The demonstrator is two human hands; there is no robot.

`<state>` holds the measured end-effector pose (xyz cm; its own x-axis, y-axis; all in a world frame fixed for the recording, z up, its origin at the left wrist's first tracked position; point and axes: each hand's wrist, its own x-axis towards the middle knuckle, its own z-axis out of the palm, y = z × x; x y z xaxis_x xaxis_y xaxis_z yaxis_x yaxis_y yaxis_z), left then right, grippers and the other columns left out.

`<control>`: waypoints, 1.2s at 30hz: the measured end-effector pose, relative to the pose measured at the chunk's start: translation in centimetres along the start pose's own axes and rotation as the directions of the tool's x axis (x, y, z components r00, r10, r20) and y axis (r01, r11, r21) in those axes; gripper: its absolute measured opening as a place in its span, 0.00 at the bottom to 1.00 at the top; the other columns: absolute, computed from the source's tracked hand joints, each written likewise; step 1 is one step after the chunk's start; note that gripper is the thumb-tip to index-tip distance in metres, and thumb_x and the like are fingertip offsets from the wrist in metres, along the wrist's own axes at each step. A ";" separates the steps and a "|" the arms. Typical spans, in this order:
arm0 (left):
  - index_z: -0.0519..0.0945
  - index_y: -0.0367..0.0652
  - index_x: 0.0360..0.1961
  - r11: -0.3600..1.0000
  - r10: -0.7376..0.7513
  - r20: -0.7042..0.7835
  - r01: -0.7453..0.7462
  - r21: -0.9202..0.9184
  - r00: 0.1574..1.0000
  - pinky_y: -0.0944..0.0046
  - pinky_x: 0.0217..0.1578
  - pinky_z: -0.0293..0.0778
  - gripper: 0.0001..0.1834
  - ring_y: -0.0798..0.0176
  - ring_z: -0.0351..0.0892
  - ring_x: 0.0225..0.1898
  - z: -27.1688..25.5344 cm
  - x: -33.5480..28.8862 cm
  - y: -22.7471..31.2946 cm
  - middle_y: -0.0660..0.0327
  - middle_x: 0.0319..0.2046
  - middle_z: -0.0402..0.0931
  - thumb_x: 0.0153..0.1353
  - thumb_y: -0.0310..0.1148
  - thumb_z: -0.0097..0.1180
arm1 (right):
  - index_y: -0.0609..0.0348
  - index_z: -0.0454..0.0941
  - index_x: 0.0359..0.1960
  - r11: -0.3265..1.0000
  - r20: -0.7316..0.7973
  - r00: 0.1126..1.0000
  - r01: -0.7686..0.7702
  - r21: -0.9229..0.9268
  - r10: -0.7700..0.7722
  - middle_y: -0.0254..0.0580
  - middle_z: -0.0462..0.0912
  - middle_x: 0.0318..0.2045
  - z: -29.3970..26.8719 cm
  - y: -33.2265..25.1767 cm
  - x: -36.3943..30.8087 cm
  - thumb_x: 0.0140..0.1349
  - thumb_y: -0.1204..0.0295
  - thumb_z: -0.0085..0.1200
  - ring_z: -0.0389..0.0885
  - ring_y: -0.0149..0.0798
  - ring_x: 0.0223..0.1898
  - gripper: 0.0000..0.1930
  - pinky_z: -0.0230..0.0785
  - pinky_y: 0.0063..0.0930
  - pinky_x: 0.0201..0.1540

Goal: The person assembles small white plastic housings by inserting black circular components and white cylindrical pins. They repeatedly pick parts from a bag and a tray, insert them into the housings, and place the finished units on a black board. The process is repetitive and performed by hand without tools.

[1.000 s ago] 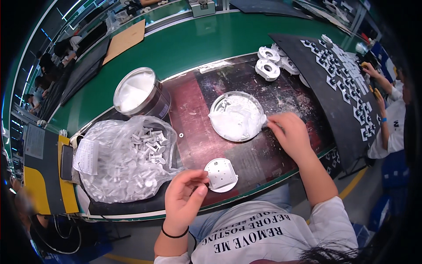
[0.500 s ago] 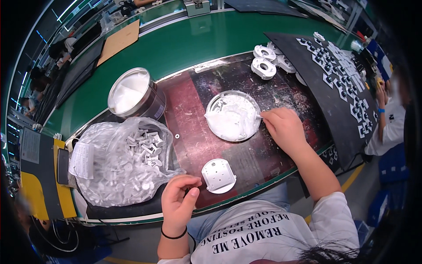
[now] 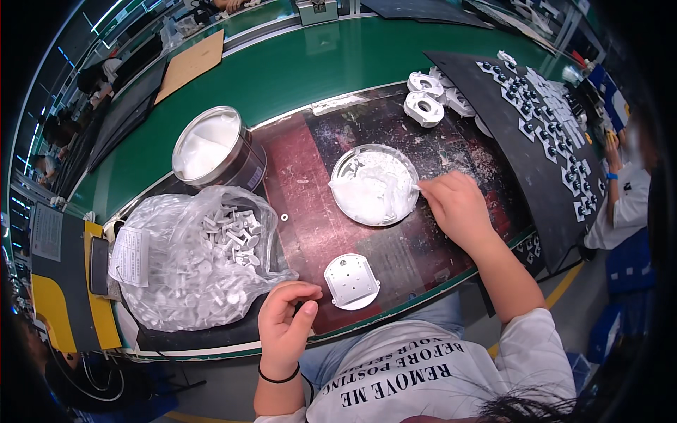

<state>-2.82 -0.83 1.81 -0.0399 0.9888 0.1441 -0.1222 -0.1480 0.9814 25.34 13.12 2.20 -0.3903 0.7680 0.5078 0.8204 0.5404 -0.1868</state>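
A shallow round metal dish (image 3: 352, 210) with white paste (image 3: 381, 187) smeared over its inside sits on the work mat. At its right rim, my right hand (image 3: 457, 206) pinches a small white piece (image 3: 416, 187), mostly hidden by the fingers; its tip meets the edge of the paste. My left hand (image 3: 288, 317) is held with fingers loosely bent and thumb apart, nothing visible between them. Just right of it lies a flat white plate (image 3: 352, 282) with small holes and a rounded near edge. Beyond that hand rests a clear plastic bag (image 3: 183, 261) full of white plastic pins (image 3: 236, 233).
An open tin (image 3: 243, 166) of white paste stands behind the bag. A small white ring (image 3: 284, 217) lies on the mat. White round housings (image 3: 424, 107) cluster at the back right, beside a black board (image 3: 493, 106) bearing rows of small parts. Another person's hand (image 3: 612, 151) shows far right.
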 end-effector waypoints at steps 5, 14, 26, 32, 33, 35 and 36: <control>0.75 0.32 0.41 1.000 0.004 -0.019 -0.003 0.029 1.000 0.67 0.45 0.69 0.10 0.63 0.75 0.42 0.0 0.0 -0.3 0.54 0.40 0.74 0.57 0.21 0.53 | 0.60 0.78 0.37 0.893 0.122 0.952 -0.304 0.331 0.279 0.39 0.81 0.32 -0.3 0.2 -0.3 0.60 0.74 0.52 0.76 0.34 0.32 0.06 0.68 0.27 0.38; 0.77 0.36 0.42 0.933 0.151 -0.020 -0.136 0.335 0.988 0.65 0.43 0.69 0.14 0.59 0.74 0.41 0.2 0.0 -0.6 0.54 0.40 0.75 0.53 0.23 0.59 | 0.66 0.70 0.46 -0.051 0.592 0.788 -0.593 0.804 0.167 0.41 0.80 0.37 -2.9 -5.7 -1.5 0.63 0.77 0.50 0.77 0.26 0.37 0.11 0.69 0.20 0.42; 0.55 0.36 0.64 0.784 0.145 0.186 -0.228 0.578 0.972 0.50 0.56 0.62 0.49 0.44 0.65 0.57 2.1 0.6 -1.4 0.45 0.57 0.64 0.44 0.37 0.70 | 0.60 0.76 0.41 0.504 0.408 0.913 -0.357 0.786 0.009 0.39 0.77 0.38 1.7 -10.3 -0.2 0.61 0.70 0.54 0.73 0.38 0.43 0.09 0.65 0.30 0.46; 0.53 0.36 0.64 0.760 0.193 0.230 -0.294 0.579 0.954 0.53 0.57 0.63 0.50 0.46 0.66 0.58 1.9 0.7 -1.7 0.46 0.58 0.65 0.44 0.35 0.71 | 0.59 0.77 0.42 0.390 0.497 0.866 -0.476 0.788 0.053 0.39 0.77 0.38 2.2 -9.9 -0.9 0.61 0.69 0.55 0.73 0.37 0.42 0.10 0.65 0.29 0.45; 0.53 0.36 0.63 0.760 0.201 0.230 -0.300 0.576 0.952 0.53 0.56 0.63 0.50 0.46 0.66 0.58 1.9 0.7 -1.7 0.46 0.58 0.65 0.44 0.36 0.71 | 0.59 0.77 0.42 0.419 0.482 0.875 -0.452 0.787 0.039 0.39 0.77 0.39 2.2 -9.9 -0.8 0.61 0.70 0.55 0.73 0.36 0.42 0.10 0.65 0.29 0.45; 0.53 0.35 0.64 0.760 0.201 0.232 -0.301 0.576 0.952 0.53 0.56 0.63 0.50 0.46 0.66 0.58 2.0 0.7 -1.6 0.46 0.58 0.65 0.44 0.35 0.71 | 0.59 0.76 0.42 0.473 0.450 0.893 -0.402 0.784 0.013 0.39 0.77 0.41 1.9 -9.8 -0.7 0.61 0.71 0.55 0.73 0.36 0.43 0.10 0.66 0.29 0.45; 0.52 0.35 0.64 0.760 0.201 0.235 -0.303 0.576 0.951 0.53 0.57 0.63 0.50 0.46 0.66 0.58 2.0 0.7 -1.6 0.46 0.58 0.65 0.44 0.35 0.71 | 0.59 0.76 0.43 0.456 0.454 0.891 -0.412 0.789 0.018 0.39 0.77 0.42 1.7 -9.8 -0.8 0.60 0.72 0.54 0.73 0.35 0.44 0.11 0.65 0.28 0.46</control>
<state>-0.70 0.18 0.61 0.1704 0.9157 0.3639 0.4902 -0.3992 0.7748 16.90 7.83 2.15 -0.5227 0.8499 0.0666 0.2050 0.2012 -0.9579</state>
